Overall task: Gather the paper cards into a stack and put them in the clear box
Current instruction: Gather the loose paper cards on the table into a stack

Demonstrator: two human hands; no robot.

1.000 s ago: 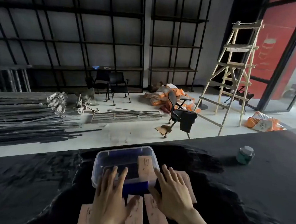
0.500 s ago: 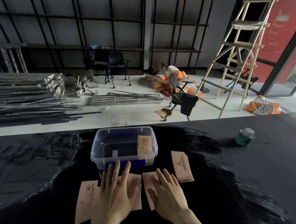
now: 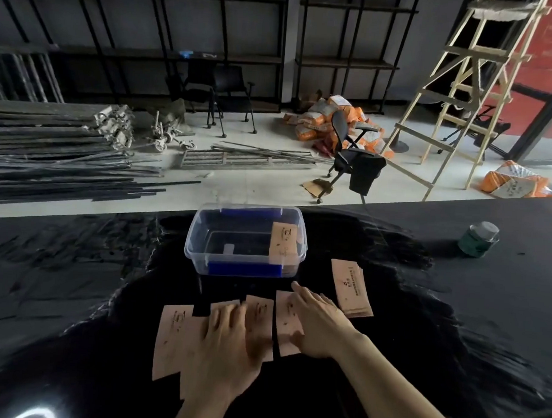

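Several pale pink paper cards lie on the black table in front of the clear box. My left hand rests flat, fingers spread, on overlapping cards; one card sticks out to its left. Another card lies under the flat, spread fingers of my right hand. A small pile of cards sits apart to the right of that hand. One more card leans inside the box against its right wall. The box is open with blue clips at its near and far ends.
A green jar with a pale lid stands on the table at the far right. The table's far edge runs just behind the box. Beyond it are metal rods, chairs, sacks and a wooden ladder on the floor.
The view has tilted down, so box and cards sit higher in frame. Both hands have drawn back from the box onto the cards near me.
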